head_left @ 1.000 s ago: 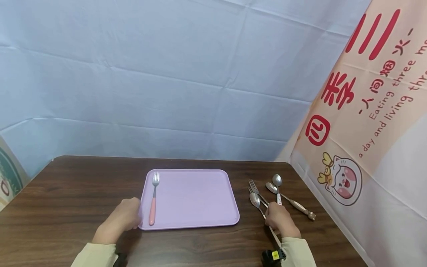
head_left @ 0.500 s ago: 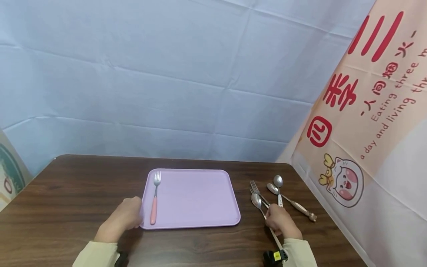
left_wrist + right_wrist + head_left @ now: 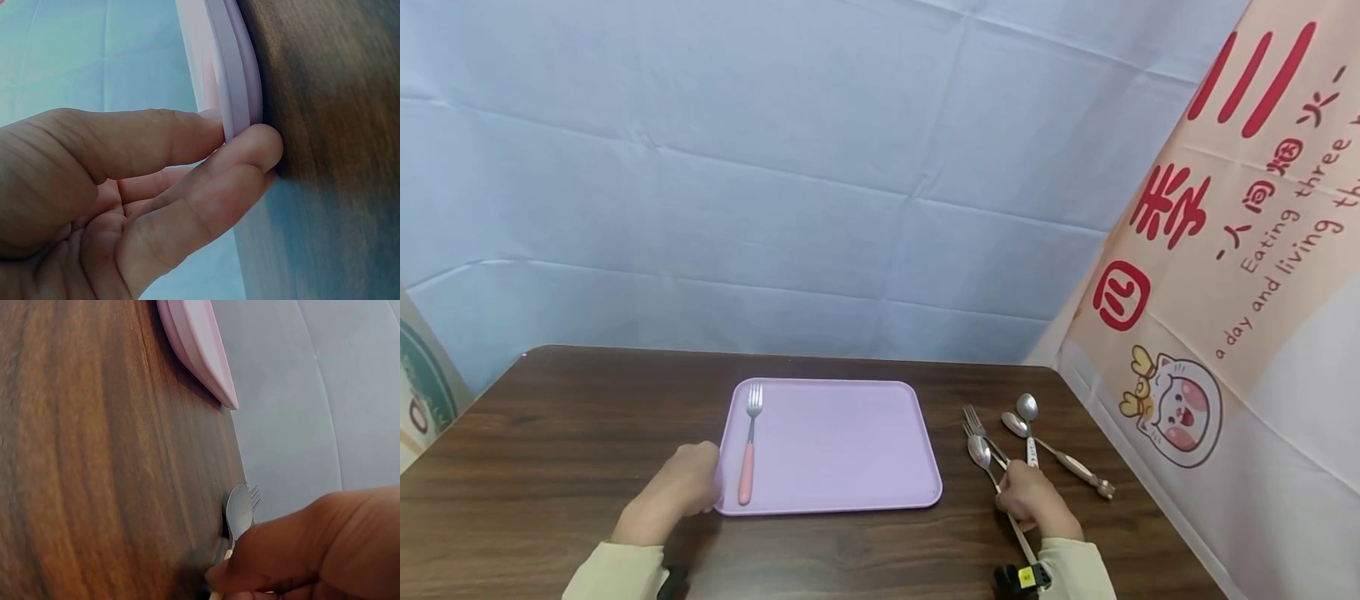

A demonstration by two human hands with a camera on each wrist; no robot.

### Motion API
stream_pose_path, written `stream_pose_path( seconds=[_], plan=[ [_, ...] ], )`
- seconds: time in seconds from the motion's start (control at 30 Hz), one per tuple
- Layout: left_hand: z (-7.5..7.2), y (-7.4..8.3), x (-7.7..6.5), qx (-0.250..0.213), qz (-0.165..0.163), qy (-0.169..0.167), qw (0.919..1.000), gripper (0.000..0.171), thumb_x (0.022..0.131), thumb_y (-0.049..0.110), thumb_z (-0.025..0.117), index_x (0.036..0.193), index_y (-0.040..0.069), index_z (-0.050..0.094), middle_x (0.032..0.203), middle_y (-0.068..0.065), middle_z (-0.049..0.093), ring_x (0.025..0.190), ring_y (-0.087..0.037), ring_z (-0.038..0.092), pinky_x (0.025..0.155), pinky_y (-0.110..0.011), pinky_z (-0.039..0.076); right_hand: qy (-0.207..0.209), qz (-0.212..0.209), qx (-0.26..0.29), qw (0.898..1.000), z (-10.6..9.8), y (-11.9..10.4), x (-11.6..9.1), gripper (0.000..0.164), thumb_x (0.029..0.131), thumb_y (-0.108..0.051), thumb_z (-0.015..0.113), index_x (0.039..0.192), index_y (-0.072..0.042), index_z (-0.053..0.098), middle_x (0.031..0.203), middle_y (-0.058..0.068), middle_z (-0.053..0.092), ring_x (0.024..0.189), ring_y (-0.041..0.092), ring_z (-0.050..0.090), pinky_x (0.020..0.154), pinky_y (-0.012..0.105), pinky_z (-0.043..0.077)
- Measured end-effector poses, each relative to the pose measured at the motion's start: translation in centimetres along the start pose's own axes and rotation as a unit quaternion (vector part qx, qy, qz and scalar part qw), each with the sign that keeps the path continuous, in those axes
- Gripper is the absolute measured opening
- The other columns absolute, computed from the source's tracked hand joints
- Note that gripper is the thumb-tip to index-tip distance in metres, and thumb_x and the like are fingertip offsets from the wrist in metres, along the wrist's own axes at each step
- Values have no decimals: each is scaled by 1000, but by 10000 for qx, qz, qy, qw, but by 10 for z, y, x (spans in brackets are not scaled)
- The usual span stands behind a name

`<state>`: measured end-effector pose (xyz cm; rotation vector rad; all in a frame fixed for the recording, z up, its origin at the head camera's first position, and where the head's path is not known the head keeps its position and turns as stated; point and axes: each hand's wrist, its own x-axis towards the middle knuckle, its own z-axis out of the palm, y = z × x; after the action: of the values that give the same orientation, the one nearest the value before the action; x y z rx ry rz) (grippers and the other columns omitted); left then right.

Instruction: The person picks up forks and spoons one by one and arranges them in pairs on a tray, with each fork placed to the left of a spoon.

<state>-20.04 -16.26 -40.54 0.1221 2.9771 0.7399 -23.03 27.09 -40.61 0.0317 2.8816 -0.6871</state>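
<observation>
Left hand (image 3: 683,482) pinching the lilac tray (image 3: 842,446) by its left rim, right hand (image 3: 1032,497) pinching a spoon (image 3: 979,451) to its right!

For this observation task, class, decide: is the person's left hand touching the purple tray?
Touching. The left wrist view shows it plainly: the left hand pinches the purple tray at its edge, without a gap.

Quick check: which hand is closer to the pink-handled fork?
The left hand: it pinches the tray's rim just left of the pink-handled fork. The right hand is beyond the tray's right edge, among the other cutlery.
</observation>
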Motion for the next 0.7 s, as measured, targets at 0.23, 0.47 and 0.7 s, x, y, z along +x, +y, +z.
stream_pose_path(
  seconds=[0.23, 0.47, 0.7],
  plan=[
    [0, 0, 0, -19, -4, -25, 10000, 8, 65, -9, 55, 67, -2, 53, 51, -4, 49, 44, -16, 47, 42, -28, 38, 29, 39, 59, 10000, 1, 1, 0, 9, 69, 5, 55, 64, -3, 54, 62, 8, 48, 45, 17, 51, 41, 30, 48],
    [0, 1, 0, -24, -96, -113, 9999, 7, 66, -9, 55, 68, -2, 53, 51, -5, 49, 44, -16, 48, 43, -27, 38, 39, -65, 138, 9999, -2, -2, 0, 20, 71, 5, 54, 56, -7, 48, 55, 3, 42, 41, 14, 46, 40, 29, 46],
    [1, 0, 1, -7, -88, -90, 9999, 7, 66, -9, 55, 70, -3, 53, 52, -5, 49, 45, -17, 48, 42, -28, 38, 55, -186, 88, 9998, -20, -11, -2, 37, 73, 4, 52, 48, -15, 32, 43, -6, 25, 36, 8, 32, 40, 26, 40]
  ],
)
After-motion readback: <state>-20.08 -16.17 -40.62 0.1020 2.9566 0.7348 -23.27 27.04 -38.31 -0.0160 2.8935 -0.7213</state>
